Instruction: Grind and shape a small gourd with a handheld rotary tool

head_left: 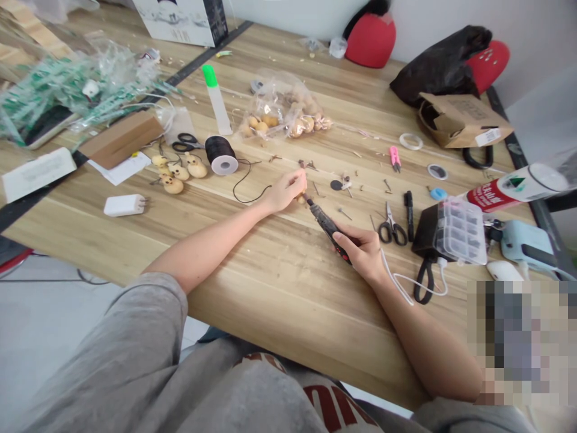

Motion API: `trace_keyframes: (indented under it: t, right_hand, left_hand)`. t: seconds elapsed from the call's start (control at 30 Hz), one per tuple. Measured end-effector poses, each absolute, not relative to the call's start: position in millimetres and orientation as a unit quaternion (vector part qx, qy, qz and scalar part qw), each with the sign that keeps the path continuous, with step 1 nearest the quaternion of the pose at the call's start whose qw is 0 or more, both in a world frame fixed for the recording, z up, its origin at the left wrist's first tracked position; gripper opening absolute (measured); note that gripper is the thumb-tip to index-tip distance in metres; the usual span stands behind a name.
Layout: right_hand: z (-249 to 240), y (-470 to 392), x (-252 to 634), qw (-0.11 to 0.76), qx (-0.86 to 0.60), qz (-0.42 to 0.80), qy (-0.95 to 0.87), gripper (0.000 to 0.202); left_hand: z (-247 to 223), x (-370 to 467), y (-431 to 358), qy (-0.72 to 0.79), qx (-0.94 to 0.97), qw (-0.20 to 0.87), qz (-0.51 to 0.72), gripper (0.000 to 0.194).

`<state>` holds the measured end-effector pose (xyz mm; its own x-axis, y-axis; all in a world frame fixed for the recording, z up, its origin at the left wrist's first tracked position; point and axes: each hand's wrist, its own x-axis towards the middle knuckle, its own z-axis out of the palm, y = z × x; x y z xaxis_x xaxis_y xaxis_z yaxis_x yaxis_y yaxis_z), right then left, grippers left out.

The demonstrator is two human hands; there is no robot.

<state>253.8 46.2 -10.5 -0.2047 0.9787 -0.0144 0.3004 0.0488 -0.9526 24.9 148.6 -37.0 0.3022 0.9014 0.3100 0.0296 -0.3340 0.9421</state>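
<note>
My right hand (360, 246) is wrapped around a black rotary tool (331, 228) with red lights on its grip. The tool's narrow tip points up and left, right by the fingers of my left hand (288, 189). Those fingers are closed in a pinch on a small yellowish rounded piece (301, 199), mostly hidden by them. Several small bits and burrs (345, 213) lie scattered around both hands. To the left of my left hand, a black cord (246, 195) trails from a spool (220, 154).
Several small gourds with drawn faces (174, 171) lie left, near a white charger (124, 205). Behind my hands sits a clear bag of gourds (283, 114). On the right are scissors (392, 228), a black marker (409, 216), a clear compartment box (462, 231) and a white cable (399, 282).
</note>
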Motion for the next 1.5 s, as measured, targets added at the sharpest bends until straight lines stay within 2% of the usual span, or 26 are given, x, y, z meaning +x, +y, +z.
trace_keyframes:
  t: [1.5]
  right_hand:
    - [-10.0,45.2,252.6,0.370,-0.524,0.461,-0.613,0.044]
  left_hand:
    - [-37.1,25.0,149.4,0.348,0.664,0.456,0.479,0.056]
